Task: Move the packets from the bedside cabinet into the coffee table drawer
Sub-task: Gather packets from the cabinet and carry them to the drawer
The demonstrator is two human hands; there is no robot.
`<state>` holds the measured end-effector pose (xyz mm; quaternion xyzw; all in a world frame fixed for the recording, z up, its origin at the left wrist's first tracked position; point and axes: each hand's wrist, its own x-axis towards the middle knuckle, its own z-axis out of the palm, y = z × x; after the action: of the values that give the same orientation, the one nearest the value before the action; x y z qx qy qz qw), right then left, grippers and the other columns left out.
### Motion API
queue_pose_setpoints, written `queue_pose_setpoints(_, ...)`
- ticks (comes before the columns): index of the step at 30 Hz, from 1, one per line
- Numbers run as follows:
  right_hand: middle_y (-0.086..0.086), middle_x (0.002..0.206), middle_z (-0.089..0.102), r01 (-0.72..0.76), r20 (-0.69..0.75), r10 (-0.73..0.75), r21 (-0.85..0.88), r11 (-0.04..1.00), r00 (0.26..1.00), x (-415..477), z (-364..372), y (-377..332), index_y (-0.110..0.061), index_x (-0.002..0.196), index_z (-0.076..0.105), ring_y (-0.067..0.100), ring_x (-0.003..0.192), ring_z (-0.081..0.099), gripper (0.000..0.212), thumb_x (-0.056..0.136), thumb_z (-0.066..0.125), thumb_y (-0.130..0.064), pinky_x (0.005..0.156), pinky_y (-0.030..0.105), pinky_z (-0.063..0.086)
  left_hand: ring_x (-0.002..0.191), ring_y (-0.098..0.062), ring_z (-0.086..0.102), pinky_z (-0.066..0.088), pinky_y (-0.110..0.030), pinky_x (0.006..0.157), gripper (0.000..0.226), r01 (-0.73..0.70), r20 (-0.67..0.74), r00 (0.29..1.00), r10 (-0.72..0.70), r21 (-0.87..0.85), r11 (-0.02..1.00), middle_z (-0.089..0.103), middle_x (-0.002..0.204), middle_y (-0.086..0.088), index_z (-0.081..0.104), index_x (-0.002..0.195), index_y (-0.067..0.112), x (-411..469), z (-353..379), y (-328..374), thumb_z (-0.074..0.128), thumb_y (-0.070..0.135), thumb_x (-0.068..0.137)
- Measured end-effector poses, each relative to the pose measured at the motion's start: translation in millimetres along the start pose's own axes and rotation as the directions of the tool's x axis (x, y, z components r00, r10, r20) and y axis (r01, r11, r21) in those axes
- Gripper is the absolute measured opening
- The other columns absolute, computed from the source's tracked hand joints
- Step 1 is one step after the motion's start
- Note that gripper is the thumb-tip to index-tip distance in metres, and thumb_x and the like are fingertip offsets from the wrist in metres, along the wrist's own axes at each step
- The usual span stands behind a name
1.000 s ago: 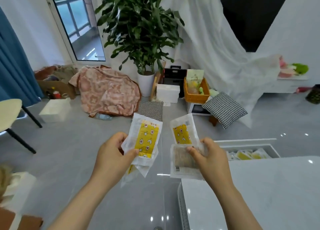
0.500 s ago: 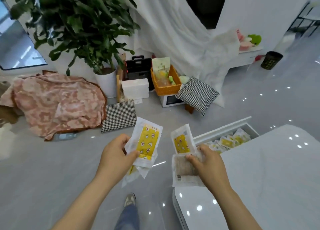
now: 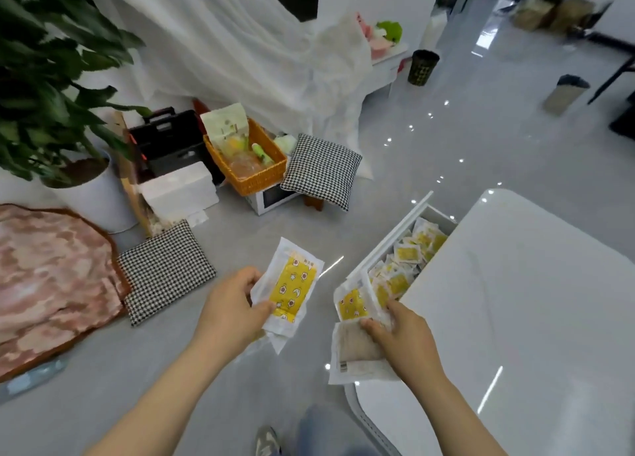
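My left hand (image 3: 231, 309) grips a small stack of white packets (image 3: 290, 289) with yellow star-print panels, held over the grey floor. In my right hand (image 3: 403, 335) is a second bunch of packets (image 3: 354, 332), one showing its yellow front and one its pale back. This bunch hangs at the near end of the open coffee table drawer (image 3: 388, 246). The white drawer sticks out from the glossy white coffee table (image 3: 522, 311) and holds several of the same yellow packets (image 3: 409, 259).
On the floor lie two houndstooth cushions (image 3: 165, 271), an orange basket (image 3: 252, 165) on a white appliance, a white foam box (image 3: 178, 189), a potted plant (image 3: 89, 194), a pink blanket (image 3: 48, 276) and a black bin (image 3: 423, 67). My shoe (image 3: 266, 442) shows below.
The view has swung right and down. The drawer and table have come closer, and my right hand's packets have reached the drawer's near end. Both hands keep their packets.
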<state>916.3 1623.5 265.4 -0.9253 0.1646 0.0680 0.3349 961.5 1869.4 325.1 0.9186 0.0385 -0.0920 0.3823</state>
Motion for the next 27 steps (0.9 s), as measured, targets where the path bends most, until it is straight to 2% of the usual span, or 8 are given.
queue_pose_setpoints(2,-0.005,0.094,0.066,-0.062,-0.017,0.062,0.001,0.998,0.998,13,3,0,-0.02,0.11,0.06,0.016,0.084,0.06,0.037,0.085,0.061,-0.046,0.067,0.027,0.045,0.063,-0.002,0.053,0.034,-0.018,0.05,0.02,-0.017,0.048,0.999,0.016,0.013,1.0,0.059,0.07,0.011,0.055,0.076,0.022,27,2,1,0.072,0.012,0.073)
queue_pose_setpoints(6,-0.003,0.09,0.061,-0.158,-0.074,0.157,-0.004,0.987,0.985,50,4,1,-0.017,0.107,0.058,0.014,0.079,0.053,0.037,0.086,0.059,-0.048,0.061,0.024,0.036,0.067,-0.004,0.058,0.04,-0.021,0.052,0.02,-0.052,0.123,0.991,0.048,0.034,0.998,0.063,0.076,0.01,0.056,0.079,0.025,86,11,8,0.071,0.014,0.074)
queue_pose_setpoints(10,-0.004,0.085,0.059,-0.22,-0.121,0.22,0.017,0.975,0.968,101,3,2,-0.019,0.097,0.055,0.016,0.079,0.055,0.031,0.087,0.058,-0.048,0.061,0.025,0.038,0.067,-0.003,0.055,0.036,-0.019,0.051,0.02,-0.124,0.193,0.976,0.101,0.115,0.986,0.061,0.077,0.011,0.053,0.079,0.026,151,22,26,0.071,0.017,0.076)
queue_pose_setpoints(14,-0.004,0.087,0.06,-0.288,-0.146,0.293,0.053,0.956,0.945,146,-5,2,-0.019,0.104,0.057,0.016,0.077,0.054,0.033,0.088,0.057,-0.048,0.065,0.027,0.042,0.073,-0.009,0.059,0.049,-0.029,0.061,0.018,-0.156,0.282,0.954,0.104,0.17,0.973,0.063,0.081,0.008,0.057,0.086,0.024,211,33,48,0.072,0.02,0.076)
queue_pose_setpoints(16,-0.002,0.091,0.064,-0.317,-0.15,0.323,0.066,0.946,0.934,165,-9,5,-0.019,0.104,0.057,0.018,0.08,0.059,0.034,0.088,0.057,-0.049,0.067,0.029,0.046,0.073,-0.01,0.059,0.05,-0.033,0.063,0.018,-0.181,0.304,0.945,0.119,0.184,0.966,0.062,0.08,0.008,0.057,0.084,0.024,237,41,58,0.072,0.02,0.075)
queue_pose_setpoints(19,0.0,0.094,0.066,-0.374,-0.163,0.385,0.091,0.923,0.909,187,-14,9,-0.018,0.106,0.057,0.018,0.083,0.061,0.034,0.088,0.057,-0.047,0.065,0.027,0.045,0.071,-0.007,0.057,0.044,-0.026,0.057,0.019,-0.214,0.346,0.928,0.14,0.184,0.959,0.061,0.079,0.008,0.055,0.083,0.023,271,53,72,0.072,0.018,0.075)
queue_pose_setpoints(22,-0.003,0.087,0.06,-0.452,-0.174,0.467,0.12,0.884,0.867,203,-15,12,-0.02,0.1,0.054,0.015,0.076,0.057,0.029,0.089,0.056,-0.047,0.057,0.023,0.039,0.069,-0.003,0.054,0.036,-0.02,0.052,0.023,-0.264,0.412,0.895,0.169,0.185,0.947,0.058,0.078,0.012,0.052,0.08,0.026,303,65,83,0.072,0.017,0.077)
queue_pose_setpoints(27,-0.005,0.083,0.055,-0.566,-0.201,0.595,0.183,0.803,0.778,233,-4,8,-0.025,0.095,0.043,0.013,0.072,0.053,0.022,0.092,0.053,-0.044,0.052,0.019,0.036,0.067,0.0,0.051,0.03,-0.012,0.049,0.019,-0.368,0.53,0.819,0.221,0.188,0.911,0.052,0.078,0.017,0.052,0.089,0.025,367,82,104,0.069,0.018,0.082)
